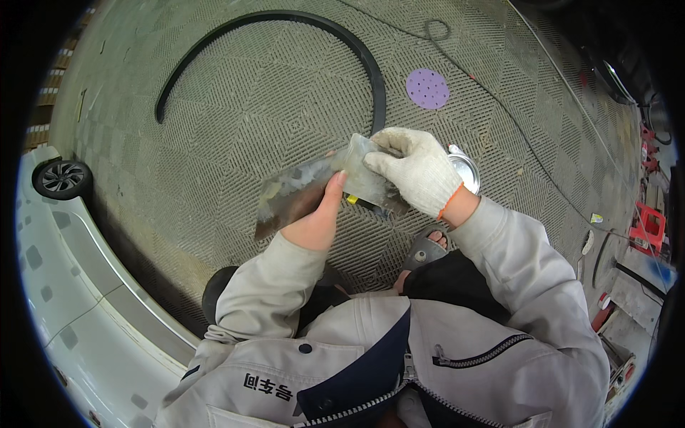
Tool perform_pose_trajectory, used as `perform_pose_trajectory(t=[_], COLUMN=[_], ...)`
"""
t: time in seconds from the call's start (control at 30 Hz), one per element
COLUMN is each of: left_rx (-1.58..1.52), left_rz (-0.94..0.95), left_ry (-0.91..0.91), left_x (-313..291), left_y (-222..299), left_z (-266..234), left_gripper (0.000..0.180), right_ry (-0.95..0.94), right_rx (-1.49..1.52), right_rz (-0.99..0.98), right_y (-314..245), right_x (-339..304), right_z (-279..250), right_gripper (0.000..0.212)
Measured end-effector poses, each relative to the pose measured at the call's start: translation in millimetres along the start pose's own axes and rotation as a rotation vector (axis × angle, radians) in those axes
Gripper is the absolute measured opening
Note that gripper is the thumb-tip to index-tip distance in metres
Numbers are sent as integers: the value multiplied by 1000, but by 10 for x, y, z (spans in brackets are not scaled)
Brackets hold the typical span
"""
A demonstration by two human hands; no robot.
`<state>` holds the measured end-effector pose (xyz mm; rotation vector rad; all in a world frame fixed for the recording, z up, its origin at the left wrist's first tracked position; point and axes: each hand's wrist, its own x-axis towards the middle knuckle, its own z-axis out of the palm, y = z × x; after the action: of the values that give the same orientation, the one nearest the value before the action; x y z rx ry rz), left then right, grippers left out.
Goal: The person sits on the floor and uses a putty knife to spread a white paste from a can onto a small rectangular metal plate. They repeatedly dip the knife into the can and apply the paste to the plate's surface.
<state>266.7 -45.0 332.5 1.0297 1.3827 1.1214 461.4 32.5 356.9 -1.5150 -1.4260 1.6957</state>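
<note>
The floor (285,118) is laid with grey-green ribbed grating tiles in a diamond pattern, dusty and paler in patches. Along the left side runs a light-coloured car body (78,285) with darker grey patches, its spoked wheel (63,179) at the far end. On the far part of the floor a black curved strip (278,15) lies in a wide arc, and to its right a purple disc (427,88) pierced with small holes lies flat. A dark cable (472,75) makes a small loop at the far side and trails toward the right, where red stands (648,225) and other clutter line the edge. A round silvery tin (467,173) sits on the floor just right of the gloved wrist, which partly hides it; its contents cannot be made out. In the middle, above the floor, the bare left hand (315,217) grips a broad smeared plate (296,192), thumb on its upper face. The right hand (421,171), in a white knitted glove with an orange cuff, is closed on a smaller smeared scraper (364,175), which overlaps the plate's right end. The hands are close together but apart. A grey sandal (422,251) shows on the near side.
</note>
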Motion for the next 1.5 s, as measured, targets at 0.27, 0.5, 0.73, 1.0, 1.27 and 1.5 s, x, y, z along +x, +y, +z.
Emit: perform_pose_trajectory(t=[0.27,0.5,0.73,1.0,1.27,1.5], left_rx=[99,35,8,-45,-105,-118], left_rz=[4,-17,-8,35,62,14], left_ry=[-48,-22,23,79,108,70], left_x=[3,-14,-13,82,101,38], left_y=[-11,-23,-37,-139,-109,-81], left_z=[-56,-58,-69,-20,16,26], left_gripper=[31,31,29,22,25,29], right_ry=[33,54,100,35,-6,45], right_rx=[-138,-223,-319,-292,-199,-26], right_rz=[-59,-158,-249,-93,24,105], right_y=[-71,-14,-72,-85,-64,-10], right_x=[-51,-28,-45,0,-3,-11], right_z=[18,47,75,-5,-23,47], right_gripper=[34,31,28,35,44,41])
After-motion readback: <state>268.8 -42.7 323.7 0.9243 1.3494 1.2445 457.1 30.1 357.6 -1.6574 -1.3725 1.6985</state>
